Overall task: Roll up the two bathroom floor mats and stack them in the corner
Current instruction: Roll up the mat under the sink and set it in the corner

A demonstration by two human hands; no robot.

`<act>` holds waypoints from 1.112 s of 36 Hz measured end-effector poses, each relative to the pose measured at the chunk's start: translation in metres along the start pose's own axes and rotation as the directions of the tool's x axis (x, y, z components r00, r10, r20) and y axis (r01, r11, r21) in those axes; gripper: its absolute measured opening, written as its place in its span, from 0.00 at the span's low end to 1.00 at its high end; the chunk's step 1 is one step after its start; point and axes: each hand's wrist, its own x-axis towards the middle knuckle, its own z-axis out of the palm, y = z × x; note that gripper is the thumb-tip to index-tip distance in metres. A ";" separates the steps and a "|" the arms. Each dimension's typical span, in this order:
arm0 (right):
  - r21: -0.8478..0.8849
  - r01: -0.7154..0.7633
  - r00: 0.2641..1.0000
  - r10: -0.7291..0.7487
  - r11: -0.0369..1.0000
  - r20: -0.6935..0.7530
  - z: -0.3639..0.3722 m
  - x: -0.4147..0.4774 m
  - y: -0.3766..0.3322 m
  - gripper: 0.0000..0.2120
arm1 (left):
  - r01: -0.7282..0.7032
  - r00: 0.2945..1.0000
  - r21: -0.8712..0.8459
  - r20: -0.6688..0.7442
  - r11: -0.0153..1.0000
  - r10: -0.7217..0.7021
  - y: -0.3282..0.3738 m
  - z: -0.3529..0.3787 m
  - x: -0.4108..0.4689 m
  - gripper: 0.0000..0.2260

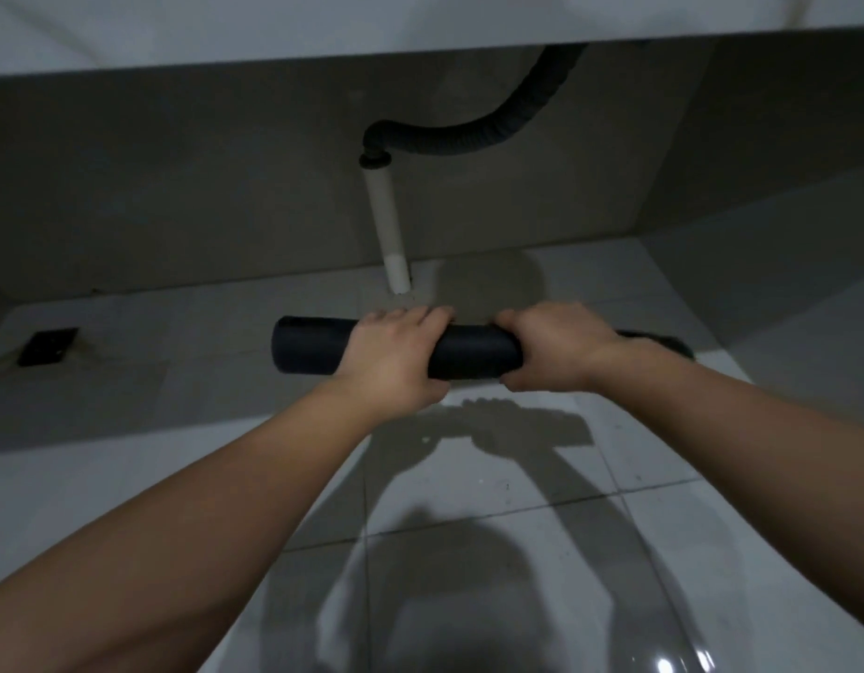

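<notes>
Both hands, left (396, 354) and right (551, 344), grip 1 rolled dark mat (474, 354).

Plain black rolled mat (474, 354). Pale grey tiled floor (517, 478) with thin dark grout lines. Ribbed black hose (469, 136), white pipe (386, 221), black floor drain (48, 346).

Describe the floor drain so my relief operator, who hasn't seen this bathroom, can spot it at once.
Start at the white pipe dropping from the corrugated hose under the counter, then look left along the foot of the wall. The floor drain is a small dark square set flat in the pale tiled floor, left of the rolled mat held in both hands.
</notes>
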 end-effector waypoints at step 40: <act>0.257 -0.327 0.934 0.269 0.910 0.235 0.027 -0.139 0.179 0.25 | -0.163 0.951 -0.212 0.226 0.964 0.210 0.149 0.062 0.103 0.19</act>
